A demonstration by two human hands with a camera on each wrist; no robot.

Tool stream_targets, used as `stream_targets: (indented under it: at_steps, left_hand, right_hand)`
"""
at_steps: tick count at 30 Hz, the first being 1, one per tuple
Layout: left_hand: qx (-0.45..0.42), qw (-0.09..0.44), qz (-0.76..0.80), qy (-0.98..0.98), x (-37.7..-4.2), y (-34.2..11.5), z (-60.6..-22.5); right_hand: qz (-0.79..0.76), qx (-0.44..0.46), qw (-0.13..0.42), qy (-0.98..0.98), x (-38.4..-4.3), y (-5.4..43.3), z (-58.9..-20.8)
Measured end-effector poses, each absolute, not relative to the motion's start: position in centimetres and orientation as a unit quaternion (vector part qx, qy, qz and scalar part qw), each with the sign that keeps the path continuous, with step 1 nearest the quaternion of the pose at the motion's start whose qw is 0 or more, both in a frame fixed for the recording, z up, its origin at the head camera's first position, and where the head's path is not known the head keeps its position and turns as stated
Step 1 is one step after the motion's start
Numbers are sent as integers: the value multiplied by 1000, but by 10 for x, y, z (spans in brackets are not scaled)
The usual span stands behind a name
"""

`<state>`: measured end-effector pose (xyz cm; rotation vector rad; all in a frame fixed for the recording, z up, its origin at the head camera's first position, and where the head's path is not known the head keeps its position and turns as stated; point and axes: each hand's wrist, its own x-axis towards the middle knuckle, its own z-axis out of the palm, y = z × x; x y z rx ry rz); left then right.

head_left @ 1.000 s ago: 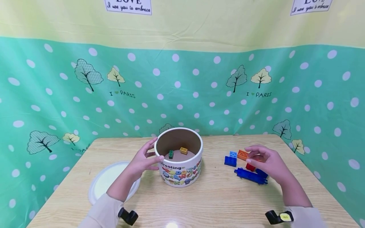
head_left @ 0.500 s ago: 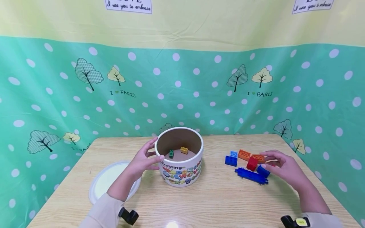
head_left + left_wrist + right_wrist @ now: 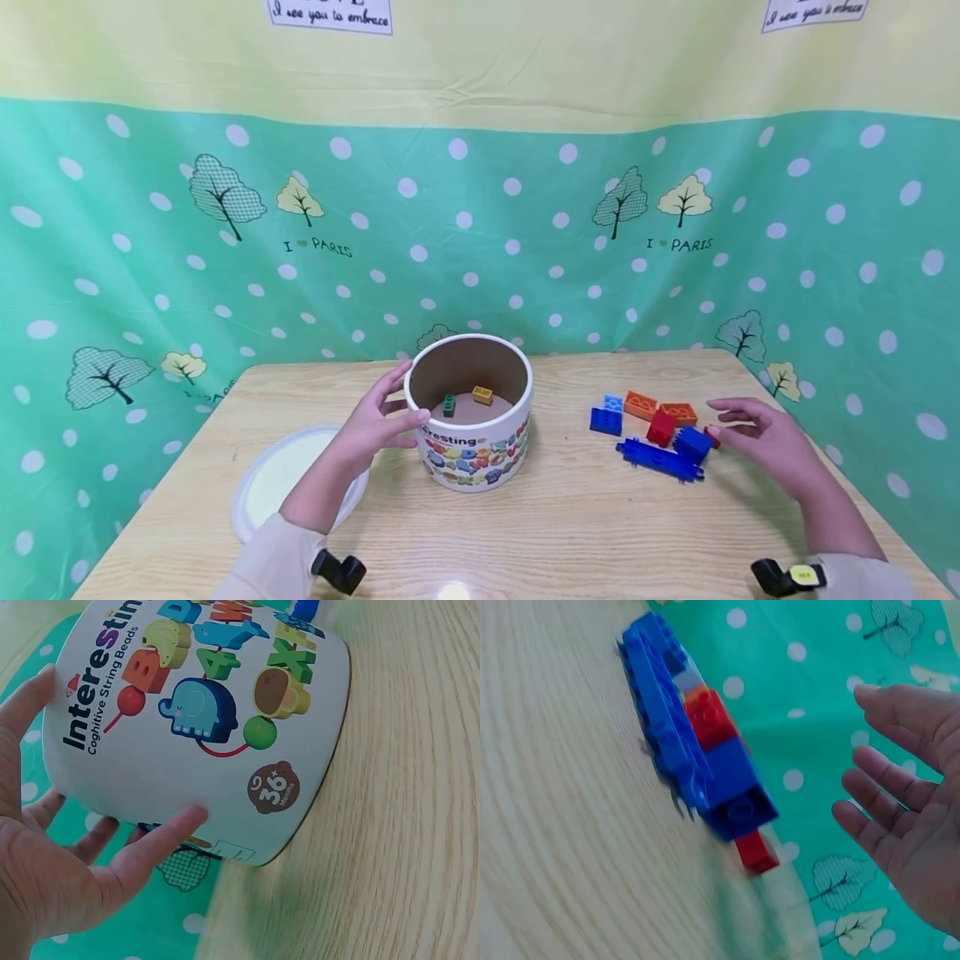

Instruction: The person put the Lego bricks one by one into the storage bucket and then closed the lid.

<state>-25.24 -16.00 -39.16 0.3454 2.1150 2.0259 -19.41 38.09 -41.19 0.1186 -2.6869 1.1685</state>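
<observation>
A white round tub [image 3: 472,454] with printed letters stands mid-table. Against its left side rests my left hand [image 3: 378,425], fingers spread and fairly straight, thumb at the front near the rim. Inside the tub lie a green brick [image 3: 448,406] and a yellow brick [image 3: 482,396]. My right hand [image 3: 768,437] hovers with loosely bent fingers, holding nothing, just right of a pile of toy bricks. Nearest its fingertips is a small red brick [image 3: 757,853], partly hidden by the hand in the head view. Beside that sit a blue brick [image 3: 692,445] and a larger red brick [image 3: 661,427].
Two orange bricks, one of them the left orange brick [image 3: 641,405], a light blue brick [image 3: 612,404], a blue brick [image 3: 606,421] and a long blue piece [image 3: 660,460] complete the pile. A white lid [image 3: 258,483] lies left, under the left forearm. Patterned cloth [image 3: 465,250] hangs behind the table.
My right hand has drawn back to the right from over the pile, uncovering the red, orange and blue bricks. The left hand stays at the tub.
</observation>
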Motion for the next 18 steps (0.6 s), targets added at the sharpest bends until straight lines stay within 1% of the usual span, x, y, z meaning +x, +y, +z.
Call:
stream_targets:
  at_steps: [6,18]
  left_hand:
    - [116,93,681,717,-252,-160,-393]
    - [115,95,683,715,-251,-160,-390]
  right_hand:
    - [394,37,93,-914,-198,392,-422]
    - [400,19,20,-916,-207,405,-440]
